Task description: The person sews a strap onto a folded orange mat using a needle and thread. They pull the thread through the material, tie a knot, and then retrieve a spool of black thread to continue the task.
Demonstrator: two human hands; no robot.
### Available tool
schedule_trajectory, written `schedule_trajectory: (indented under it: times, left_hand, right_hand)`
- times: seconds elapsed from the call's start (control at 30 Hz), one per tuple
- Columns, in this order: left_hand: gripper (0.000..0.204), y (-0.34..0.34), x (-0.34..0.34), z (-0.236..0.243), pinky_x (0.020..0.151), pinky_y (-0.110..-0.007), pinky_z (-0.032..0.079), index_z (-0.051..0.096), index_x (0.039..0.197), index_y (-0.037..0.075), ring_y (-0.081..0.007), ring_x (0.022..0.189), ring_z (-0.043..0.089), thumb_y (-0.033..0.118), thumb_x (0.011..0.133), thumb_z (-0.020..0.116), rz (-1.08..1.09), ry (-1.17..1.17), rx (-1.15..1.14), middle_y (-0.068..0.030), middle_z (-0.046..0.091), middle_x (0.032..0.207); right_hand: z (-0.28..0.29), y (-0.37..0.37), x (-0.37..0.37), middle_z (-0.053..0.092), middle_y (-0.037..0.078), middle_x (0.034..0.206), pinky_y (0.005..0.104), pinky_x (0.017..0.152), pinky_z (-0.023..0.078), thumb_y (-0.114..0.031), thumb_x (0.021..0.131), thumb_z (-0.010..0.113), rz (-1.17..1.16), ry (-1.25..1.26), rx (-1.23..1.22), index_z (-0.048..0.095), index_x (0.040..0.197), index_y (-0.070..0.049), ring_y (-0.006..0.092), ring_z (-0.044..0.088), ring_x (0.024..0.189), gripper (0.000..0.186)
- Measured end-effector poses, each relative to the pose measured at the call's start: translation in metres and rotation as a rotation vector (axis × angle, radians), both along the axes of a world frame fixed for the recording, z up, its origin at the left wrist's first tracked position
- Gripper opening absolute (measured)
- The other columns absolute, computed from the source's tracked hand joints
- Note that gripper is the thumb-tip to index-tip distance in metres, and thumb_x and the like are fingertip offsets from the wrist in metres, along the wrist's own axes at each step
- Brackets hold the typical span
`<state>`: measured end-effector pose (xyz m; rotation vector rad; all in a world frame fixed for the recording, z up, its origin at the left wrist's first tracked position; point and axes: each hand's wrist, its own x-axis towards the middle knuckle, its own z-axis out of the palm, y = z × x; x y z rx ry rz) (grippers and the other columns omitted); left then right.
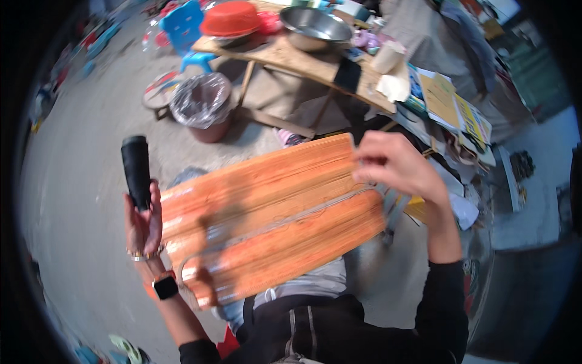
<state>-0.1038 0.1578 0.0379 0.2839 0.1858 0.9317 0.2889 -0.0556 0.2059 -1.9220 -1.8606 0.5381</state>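
Observation:
A black tapered cylinder stands nearly upright in my left hand, its lower end between my fingers and thumb. I cannot tell what kind of object it is. Across my lap lies an orange-brown wooden board with long grooves and a shiny left end. Thin strands lie along a pale line on it. My right hand hovers at the board's far right corner, its fingers curled in a pinch. Whatever they hold, if anything, is blurred.
Ahead stands a low wooden table bearing a steel basin and a red basin. A lined bin, a round stool and a blue chair are at front left. Papers and cardboard pile up at right.

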Motion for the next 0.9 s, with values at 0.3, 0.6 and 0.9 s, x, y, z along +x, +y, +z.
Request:
schedule_trajectory:
  times: [0.3,0.6,0.9]
  left_hand:
    - [0.068,-0.018,0.081,0.05,0.077,-0.031,0.056,0.032,0.135,-0.003,-0.0191,0.092,0.058,0.021,0.08,0.065,-0.171,0.577,0.413,-0.0116,0.051,0.111]
    - [0.05,-0.008,0.089,0.058,0.072,-0.037,0.055,0.042,0.121,-0.006,-0.0246,0.09,0.058,0.022,0.085,0.061,-0.177,0.597,0.414,-0.0159,0.053,0.107]
    - [0.041,-0.008,0.094,0.05,0.072,-0.033,0.052,0.046,0.116,-0.005,-0.0224,0.081,0.061,0.027,0.09,0.053,-0.13,0.649,0.417,-0.0151,0.058,0.097]
  right_hand:
    - [-0.125,0.05,0.201,0.062,0.014,0.071,0.0322,0.06,0.049,-0.02,0.077,0.069,-0.776,-0.015,0.32,0.067,0.076,0.005,0.0213,0.061,0.063,0.025]
    - [-0.142,0.08,0.207,0.053,0.021,0.089,0.0445,0.079,0.043,-0.015,0.071,0.07,-0.443,-0.469,0.119,0.059,0.076,0.006,0.0381,0.054,0.09,0.024]
    - [-0.149,0.046,0.161,0.061,0.008,0.078,0.0266,0.061,0.047,-0.007,0.088,0.059,-0.735,-0.142,0.782,0.064,0.095,0.003,0.015,0.059,0.064,0.013]
